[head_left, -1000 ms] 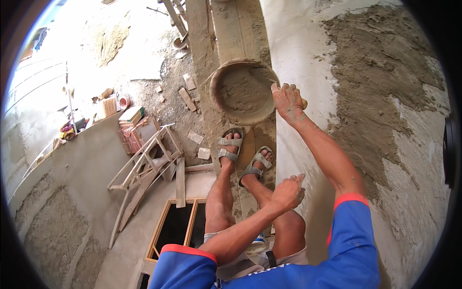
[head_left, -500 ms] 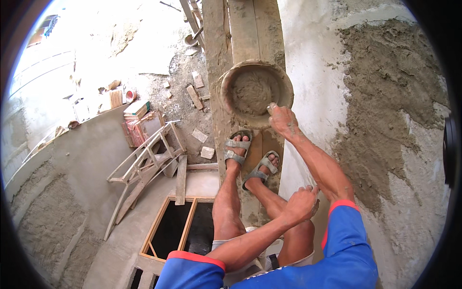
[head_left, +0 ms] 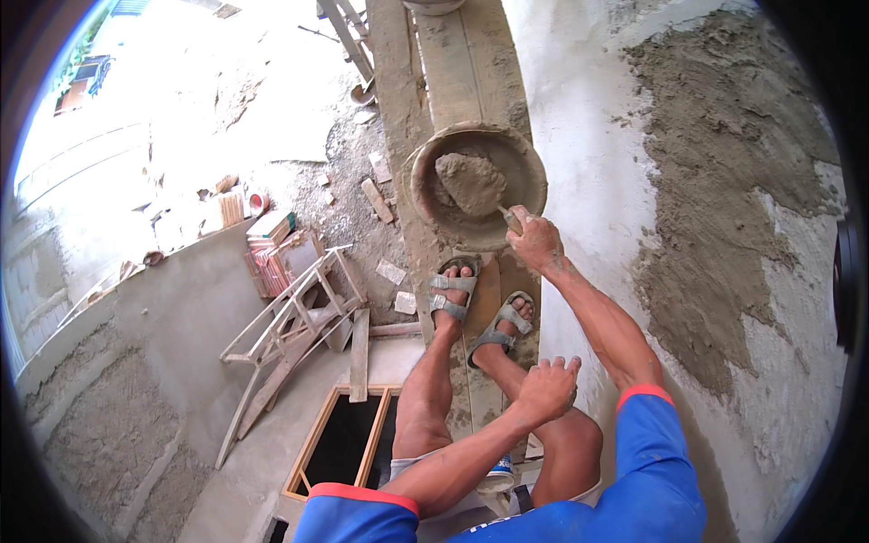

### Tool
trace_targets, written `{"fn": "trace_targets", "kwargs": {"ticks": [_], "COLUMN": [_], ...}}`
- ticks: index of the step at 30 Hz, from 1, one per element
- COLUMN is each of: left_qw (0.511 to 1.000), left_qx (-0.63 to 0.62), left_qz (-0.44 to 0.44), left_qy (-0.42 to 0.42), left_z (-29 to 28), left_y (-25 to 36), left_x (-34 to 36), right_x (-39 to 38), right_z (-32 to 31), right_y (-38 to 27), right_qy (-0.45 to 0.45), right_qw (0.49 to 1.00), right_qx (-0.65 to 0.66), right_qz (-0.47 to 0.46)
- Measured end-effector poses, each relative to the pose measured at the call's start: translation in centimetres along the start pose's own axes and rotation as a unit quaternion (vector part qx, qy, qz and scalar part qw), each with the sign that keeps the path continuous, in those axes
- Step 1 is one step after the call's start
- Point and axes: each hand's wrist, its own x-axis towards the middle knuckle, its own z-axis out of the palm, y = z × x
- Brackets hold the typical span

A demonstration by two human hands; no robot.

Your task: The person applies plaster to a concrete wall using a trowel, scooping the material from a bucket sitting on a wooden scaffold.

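My right hand point(head_left: 535, 239) grips the handle of a trowel point(head_left: 510, 217) at the near right edge of a round basin point(head_left: 525, 161). A thick lump of wet grey mortar point(head_left: 469, 184) sits in the basin, over the trowel's blade, which is hidden beneath it. The basin rests on muddy wooden planks point(head_left: 463, 72). Lower down, my left hand point(head_left: 549, 391) is held above my right leg with its fingers loosely bent and apart, with nothing visible in them. My sandalled feet stand on the planks just below the basin.
At right is a white wall point(head_left: 588, 109) with rough wet mortar point(head_left: 724, 163). Left lie a wooden frame point(head_left: 290, 326), stacked tiles point(head_left: 276, 262), broken bricks point(head_left: 376, 199) and a low curved wall point(head_left: 154, 335). A dark framed opening point(head_left: 339, 434) is at lower left.
The trowel in my right hand has moved leftward into the basin, and the mortar there now forms a raised lump. My left hand has shifted upward near my right knee.
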Motion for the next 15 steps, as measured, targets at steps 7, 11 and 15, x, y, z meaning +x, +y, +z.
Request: {"fn": "trace_targets", "kwargs": {"ticks": [7, 11, 15], "left_qw": [0.999, 0.997, 0.991], "left_qx": [0.027, 0.058, 0.094], "left_qz": [0.028, 0.053, 0.099], "left_qy": [0.026, 0.003, 0.014], "left_z": [-0.8, -3.6, -3.9], "left_y": [-0.3, 0.5, 0.2], "left_x": [0.8, 1.3, 2.9], "right_x": [-3.3, -8.2, -14.2], "right_z": [-6.0, -14.7, -24.1], "right_y": [-2.2, -4.0, -5.8], "right_qy": [0.035, 0.049, 0.116], "right_qw": [0.996, 0.993, 0.986], "right_qx": [0.076, 0.104, 0.095], "right_qz": [-0.015, -0.03, -0.072]}}
